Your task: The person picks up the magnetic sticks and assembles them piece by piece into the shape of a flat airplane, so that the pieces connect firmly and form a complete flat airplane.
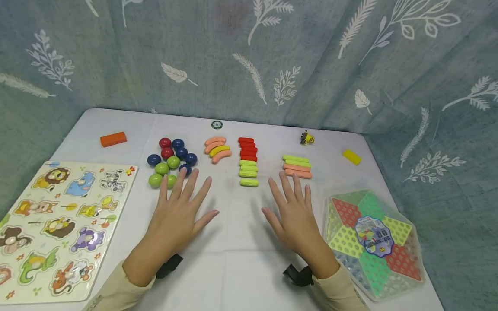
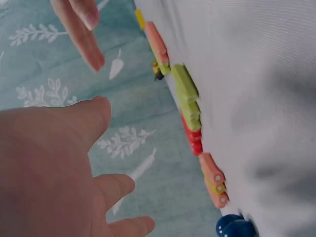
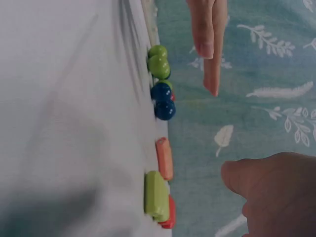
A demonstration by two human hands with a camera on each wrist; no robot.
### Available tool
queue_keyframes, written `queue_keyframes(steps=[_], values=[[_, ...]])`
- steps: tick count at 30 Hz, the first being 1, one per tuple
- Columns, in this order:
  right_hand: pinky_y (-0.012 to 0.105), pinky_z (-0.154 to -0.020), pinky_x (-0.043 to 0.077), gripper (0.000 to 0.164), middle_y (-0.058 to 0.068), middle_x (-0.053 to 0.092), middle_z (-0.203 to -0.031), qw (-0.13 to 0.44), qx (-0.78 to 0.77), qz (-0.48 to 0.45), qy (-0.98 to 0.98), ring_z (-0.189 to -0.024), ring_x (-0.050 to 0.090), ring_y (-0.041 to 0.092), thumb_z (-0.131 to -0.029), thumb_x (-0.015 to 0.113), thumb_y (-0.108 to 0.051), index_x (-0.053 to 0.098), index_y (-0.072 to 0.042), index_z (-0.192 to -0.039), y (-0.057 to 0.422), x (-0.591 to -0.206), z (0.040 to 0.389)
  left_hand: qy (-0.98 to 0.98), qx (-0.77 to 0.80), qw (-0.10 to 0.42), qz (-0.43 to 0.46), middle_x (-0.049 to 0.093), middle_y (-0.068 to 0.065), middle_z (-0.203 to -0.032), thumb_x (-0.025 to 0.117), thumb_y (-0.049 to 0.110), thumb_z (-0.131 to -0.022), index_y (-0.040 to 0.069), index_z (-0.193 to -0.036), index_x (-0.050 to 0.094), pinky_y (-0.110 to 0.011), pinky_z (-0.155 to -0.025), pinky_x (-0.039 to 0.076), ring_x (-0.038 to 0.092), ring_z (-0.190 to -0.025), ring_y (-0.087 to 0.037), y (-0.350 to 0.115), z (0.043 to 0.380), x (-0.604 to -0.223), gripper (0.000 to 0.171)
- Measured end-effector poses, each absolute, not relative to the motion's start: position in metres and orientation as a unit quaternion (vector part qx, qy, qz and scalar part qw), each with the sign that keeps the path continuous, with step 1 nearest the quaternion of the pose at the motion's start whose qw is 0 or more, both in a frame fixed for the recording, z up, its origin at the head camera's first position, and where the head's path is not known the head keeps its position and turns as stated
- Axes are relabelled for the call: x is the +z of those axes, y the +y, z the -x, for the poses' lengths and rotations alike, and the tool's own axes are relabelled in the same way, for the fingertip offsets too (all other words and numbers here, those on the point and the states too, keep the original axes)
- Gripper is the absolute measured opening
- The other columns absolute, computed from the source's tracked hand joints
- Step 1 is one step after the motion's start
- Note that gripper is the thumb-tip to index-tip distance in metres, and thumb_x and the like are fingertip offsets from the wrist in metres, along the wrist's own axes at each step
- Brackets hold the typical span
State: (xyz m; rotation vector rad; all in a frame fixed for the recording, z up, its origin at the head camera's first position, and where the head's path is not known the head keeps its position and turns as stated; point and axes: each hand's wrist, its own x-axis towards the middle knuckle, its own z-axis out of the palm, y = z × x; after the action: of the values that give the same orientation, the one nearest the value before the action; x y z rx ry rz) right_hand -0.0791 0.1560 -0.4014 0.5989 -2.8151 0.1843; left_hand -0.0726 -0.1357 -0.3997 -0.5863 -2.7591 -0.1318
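My left hand (image 1: 177, 220) is held over the table with fingers straight and spread, holding nothing. Its fingertips overlap the lower edge of a group of glossy balls in the head view: green (image 1: 173, 162), dark blue (image 1: 154, 160) and red (image 1: 165, 143). My right hand (image 1: 295, 216) is spread the same way, palm down, with nothing in it. Just beyond its fingertips lies a stack of straight sticks, green and salmon (image 1: 297, 168). Between the hands, farther back, runs a column of short red pieces (image 1: 248, 151) and green ribbed pieces (image 1: 249, 174). Curved salmon and yellow pieces (image 1: 218, 149) lie left of that column.
An animal puzzle board (image 1: 64, 229) covers the left side. On the right sits a hexagonal game box (image 1: 373, 242) with coloured triangles. Toward the back are an orange block (image 1: 113, 139), a round chip (image 1: 217, 124), a small yellow-black toy (image 1: 306, 138) and a yellow block (image 1: 352, 157).
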Motion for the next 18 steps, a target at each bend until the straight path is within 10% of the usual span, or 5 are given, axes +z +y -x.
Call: queue_keyframes(steps=[6, 12, 18], values=[[0.061, -0.103, 0.008, 0.068, 0.007, 0.01, -0.155, 0.126, 0.081, -0.221, -0.964, -0.14, -0.001, 0.032, -0.093, 0.044, -0.051, 0.02, -0.022, -0.15, 0.144, -0.403, 0.098, -0.967, -0.047, 0.145, 0.204, 0.024, -0.018, -0.149, 0.046, 0.064, -0.086, 0.017, -0.145, 0.035, -0.058, -0.104, -0.005, 0.002, -0.14, -0.036, -0.133, 0.081, -0.404, 0.076], [0.049, -0.104, 0.026, 0.065, 0.012, 0.029, -0.148, 0.126, 0.171, -0.225, -0.951, -0.137, 0.022, 0.031, -0.092, 0.055, -0.038, 0.03, -0.016, -0.147, 0.134, -0.418, 0.117, -0.949, -0.123, 0.194, 0.217, 0.05, -0.012, -0.117, 0.051, 0.055, -0.087, 0.013, -0.137, 0.048, -0.055, -0.105, 0.014, 0.032, -0.126, -0.034, -0.13, 0.087, -0.407, 0.065], [0.033, -0.078, 0.049, 0.041, 0.005, 0.057, -0.113, 0.179, 0.318, -0.179, -0.914, -0.097, 0.059, 0.016, -0.087, 0.065, -0.018, 0.056, -0.01, -0.127, 0.128, -0.436, 0.128, -0.92, -0.216, 0.248, 0.213, 0.052, -0.005, -0.089, 0.064, 0.037, -0.085, 0.008, -0.116, 0.064, -0.041, -0.079, 0.036, 0.046, -0.091, -0.025, -0.13, 0.092, -0.411, 0.043]])
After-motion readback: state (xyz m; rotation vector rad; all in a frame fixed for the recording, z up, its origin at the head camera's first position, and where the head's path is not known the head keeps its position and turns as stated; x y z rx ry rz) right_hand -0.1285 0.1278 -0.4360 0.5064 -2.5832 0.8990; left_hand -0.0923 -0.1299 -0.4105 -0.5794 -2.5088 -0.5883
